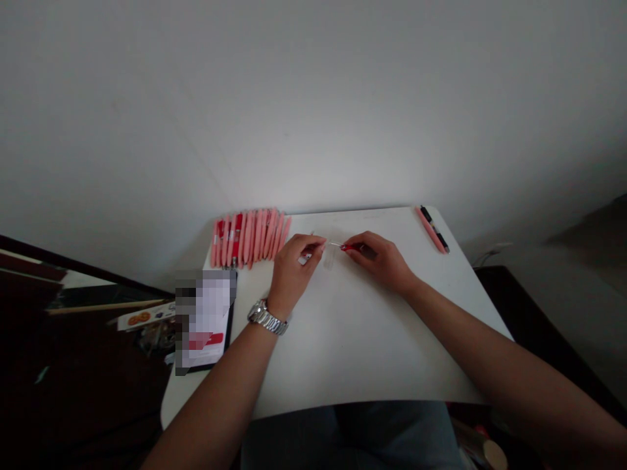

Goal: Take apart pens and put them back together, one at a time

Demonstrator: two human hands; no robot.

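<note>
Both hands meet above the back middle of the white table (353,339). My right hand (385,261) is closed in a pinch on a small red piece (349,247); its exact kind is too small to tell. A thin pale strip (335,244) runs from it toward the fingertips of my left hand (294,264). Those fingers are pinched too, apparently at the strip's far end, with a bit of something whitish showing under them. Just below the strip is a faint clear patch (329,260), perhaps see-through plastic. A silver watch (268,318) is on my left wrist.
A row of several pink pens (249,238), some with red parts, lies at the back left. In front of it is a tablet-like device (208,326), partly blurred. A pink pen (431,230) and a black pen (435,225) lie at the back right. The wall borders the table's back edge.
</note>
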